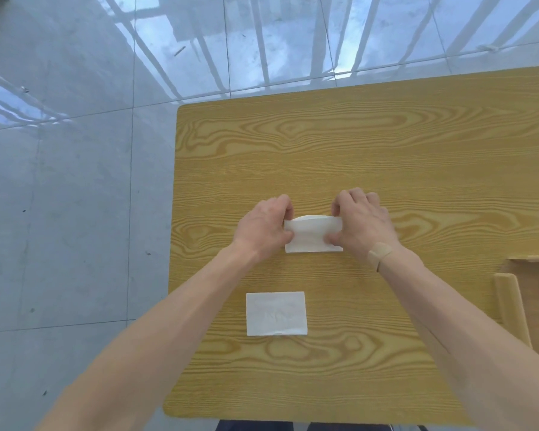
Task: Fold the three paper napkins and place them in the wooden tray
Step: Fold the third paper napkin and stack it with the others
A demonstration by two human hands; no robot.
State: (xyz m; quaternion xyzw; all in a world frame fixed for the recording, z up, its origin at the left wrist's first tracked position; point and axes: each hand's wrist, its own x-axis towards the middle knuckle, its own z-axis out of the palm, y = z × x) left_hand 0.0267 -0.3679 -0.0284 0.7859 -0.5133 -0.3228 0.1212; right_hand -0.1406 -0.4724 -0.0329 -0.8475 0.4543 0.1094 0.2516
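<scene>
- Nearest the camera, two bare forearms are extended over the yellow wood-grain table [324, 150]; dark trouser fabric is visible just past the table's near edge.
- One flat white rectangular paper napkin [276, 313] is laid on the table on the camera side of the hands, well apart from them and untouched. It is judged to be waiting its turn; whether it is already folded cannot be told.
- A second white paper napkin, partly folded [313, 236], lies further from the table's near edge, between the two hands. Its far flap is raised and brought toward the near edge, so a fold is judged to be in progress.
- The left hand [263, 227] is pinched on the left end of this napkin, thumb beneath and fingers curled above.
- The right hand [363, 223] is pinched on the right end in the same manner; a tan adhesive plaster [381, 253] is worn at its wrist. Both ends are held so that the edges can be aligned squarely.
- The light wooden tray [511, 306] is partly visible at the table's right edge, within reach for placement. Its interior is mostly out of frame.
- A third napkin is not seen.
</scene>
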